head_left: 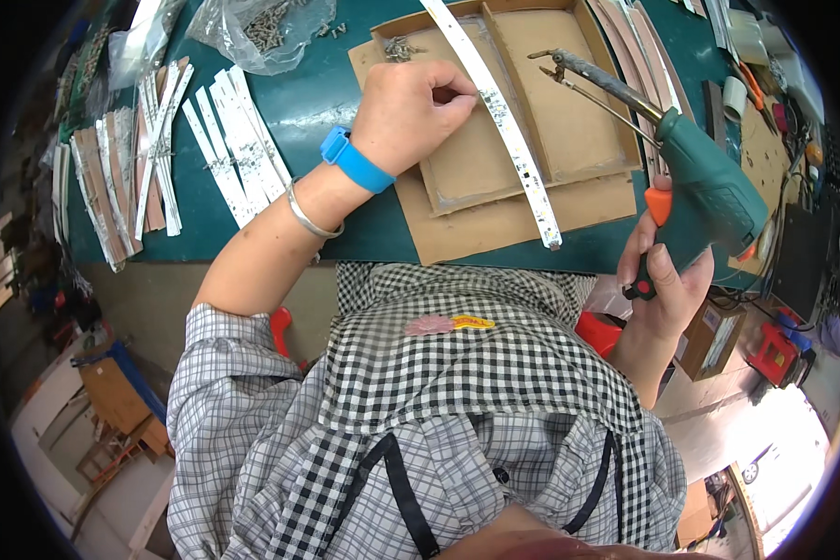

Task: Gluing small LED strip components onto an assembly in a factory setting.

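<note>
Left hand (409, 114), fingers curled, pinches the white LED strip (504, 126) that lies diagonally across a shallow cardboard tray (569, 121) on the green mat (317, 103). Right hand (661, 280) is closed around the grip of a green soldering gun (705, 182), its tip raised over the tray. More strips (238, 145) lie to the left, well apart.

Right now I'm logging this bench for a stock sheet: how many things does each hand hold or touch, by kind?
Green soldering gun, gripped by the right hand: 1
Long white strip, pinched by the left hand: 1
Cardboard tray under the strip: 1
Total: 3
</note>
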{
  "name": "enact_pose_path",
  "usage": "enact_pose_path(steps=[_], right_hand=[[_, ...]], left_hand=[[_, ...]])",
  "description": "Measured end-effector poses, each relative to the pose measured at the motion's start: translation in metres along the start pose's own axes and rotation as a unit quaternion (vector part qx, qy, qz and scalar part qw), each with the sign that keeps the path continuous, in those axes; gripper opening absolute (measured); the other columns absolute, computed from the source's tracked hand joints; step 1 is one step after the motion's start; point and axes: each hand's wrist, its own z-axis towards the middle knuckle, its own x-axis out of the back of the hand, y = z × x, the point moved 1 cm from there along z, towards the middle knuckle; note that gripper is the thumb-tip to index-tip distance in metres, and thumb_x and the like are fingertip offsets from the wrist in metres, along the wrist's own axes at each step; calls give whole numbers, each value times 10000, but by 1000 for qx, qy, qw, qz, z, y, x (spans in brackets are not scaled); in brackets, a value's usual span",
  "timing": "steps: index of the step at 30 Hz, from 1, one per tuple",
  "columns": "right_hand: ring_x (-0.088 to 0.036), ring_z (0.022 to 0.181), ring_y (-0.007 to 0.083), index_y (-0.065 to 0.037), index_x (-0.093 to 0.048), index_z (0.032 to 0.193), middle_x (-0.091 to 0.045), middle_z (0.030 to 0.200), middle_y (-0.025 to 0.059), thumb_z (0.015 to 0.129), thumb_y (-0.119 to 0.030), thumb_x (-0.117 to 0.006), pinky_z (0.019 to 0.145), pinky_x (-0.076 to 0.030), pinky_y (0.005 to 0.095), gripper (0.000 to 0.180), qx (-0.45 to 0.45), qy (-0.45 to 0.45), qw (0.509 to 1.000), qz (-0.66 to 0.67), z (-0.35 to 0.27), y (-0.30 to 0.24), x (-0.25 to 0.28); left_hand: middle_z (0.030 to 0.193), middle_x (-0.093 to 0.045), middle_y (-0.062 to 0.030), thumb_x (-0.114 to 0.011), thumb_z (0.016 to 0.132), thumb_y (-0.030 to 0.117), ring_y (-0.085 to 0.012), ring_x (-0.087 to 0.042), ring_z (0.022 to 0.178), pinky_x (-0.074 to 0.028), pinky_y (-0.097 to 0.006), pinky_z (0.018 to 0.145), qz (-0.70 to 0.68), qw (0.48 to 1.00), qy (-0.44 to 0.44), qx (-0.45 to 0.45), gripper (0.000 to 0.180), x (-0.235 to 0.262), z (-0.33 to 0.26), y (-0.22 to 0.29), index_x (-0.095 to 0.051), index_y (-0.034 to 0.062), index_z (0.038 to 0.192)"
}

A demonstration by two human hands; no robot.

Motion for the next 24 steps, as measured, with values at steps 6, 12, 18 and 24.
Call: enact_pose_path(steps=[6,12,18,24], right_hand=[[-567,574,159,134,-424,1299,-595,939,176,774,-125,-794,459,-466,256,692,55,38,998,3,0,-9,6],[-570,624,156,107,-442,1321,-583,900,117,738,70,-747,548,-494,251,659,130,159,972,-115,1,-19,29],[-604,721,82,10,-596,1081,-639,877,22,744,54,-776,677,-489,219,385,130,191,927,-295,3,9,56],[-668,952,321,-14,-560,1237,-666,1071,163,724,-63,-809,832,-527,350,573,199,230,784,-541,21,17,47]], left_hand=[[812,-745,-58,-750,816,94,-121,-714,712,-572,-246,666,-11,1000,-15,16,113,1,1,0,-748,35,913],[855,-732,-96,-735,802,50,-178,-722,745,-573,-267,691,72,996,-5,-57,173,15,0,19,-712,21,971],[1086,-671,-87,-794,632,26,-317,-611,1030,-535,-410,837,67,946,-142,-285,404,8,-14,72,-682,67,1018],[998,-637,-36,-662,749,146,-237,-541,1035,-438,-367,891,110,885,-261,-370,243,-24,-18,82,-685,88,984]])
